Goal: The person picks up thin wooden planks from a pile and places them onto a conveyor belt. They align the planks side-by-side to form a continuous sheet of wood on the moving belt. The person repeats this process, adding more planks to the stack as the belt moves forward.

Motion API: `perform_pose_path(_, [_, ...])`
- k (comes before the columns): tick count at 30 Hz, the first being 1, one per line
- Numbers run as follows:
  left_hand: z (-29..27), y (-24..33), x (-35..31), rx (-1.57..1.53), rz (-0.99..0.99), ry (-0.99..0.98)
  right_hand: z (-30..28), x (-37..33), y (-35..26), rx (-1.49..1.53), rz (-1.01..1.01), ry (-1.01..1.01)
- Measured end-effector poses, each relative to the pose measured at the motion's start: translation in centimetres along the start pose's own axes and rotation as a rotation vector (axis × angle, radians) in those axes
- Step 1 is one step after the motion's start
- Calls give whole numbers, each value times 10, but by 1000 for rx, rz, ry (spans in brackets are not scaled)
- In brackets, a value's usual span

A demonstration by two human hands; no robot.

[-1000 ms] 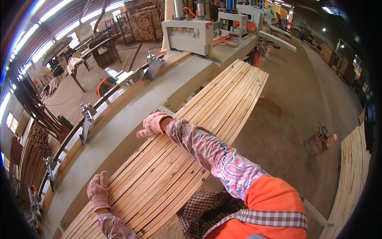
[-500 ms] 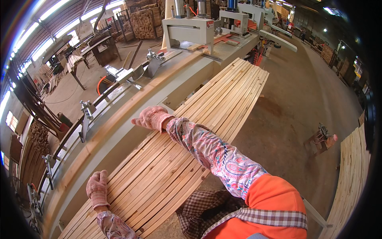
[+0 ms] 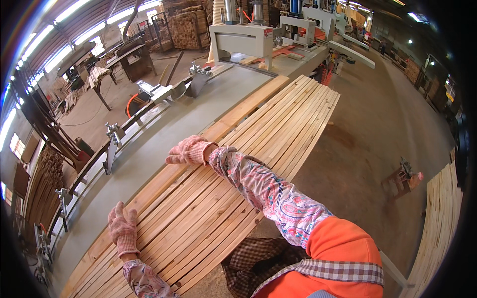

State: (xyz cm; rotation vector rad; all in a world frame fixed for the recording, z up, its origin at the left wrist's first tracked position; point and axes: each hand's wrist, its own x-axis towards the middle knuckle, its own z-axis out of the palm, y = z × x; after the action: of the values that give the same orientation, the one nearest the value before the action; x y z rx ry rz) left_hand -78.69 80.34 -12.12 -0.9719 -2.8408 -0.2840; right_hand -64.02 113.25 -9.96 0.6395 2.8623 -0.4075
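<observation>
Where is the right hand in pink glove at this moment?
In the head view, the right hand is left of centre, over the long board beside the row of narrow strips, farther forward than the left hand.

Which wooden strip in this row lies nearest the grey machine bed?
The wide outermost strip on the left; the narrower strips lie to its right.

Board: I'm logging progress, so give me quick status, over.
Left hand open at board; right hand over board, grip unclear. Board alongside strips. Metal stops on bed's far side, apart from board.
</observation>
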Motion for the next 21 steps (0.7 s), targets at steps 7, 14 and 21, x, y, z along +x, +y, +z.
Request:
perform_pose_path(7, [-1, -2, -4, 51, -12, -6, -16, -17, -13, 29, 121, -22])
perform_pose_path(14, [-12, 4, -6, -57, -4, -128, -22, -35, -10, 54, 110, -53])
perform_pose_path(21, [-13, 7, -9, -76, 43, -77, 4, -18, 16, 115, 15, 1])
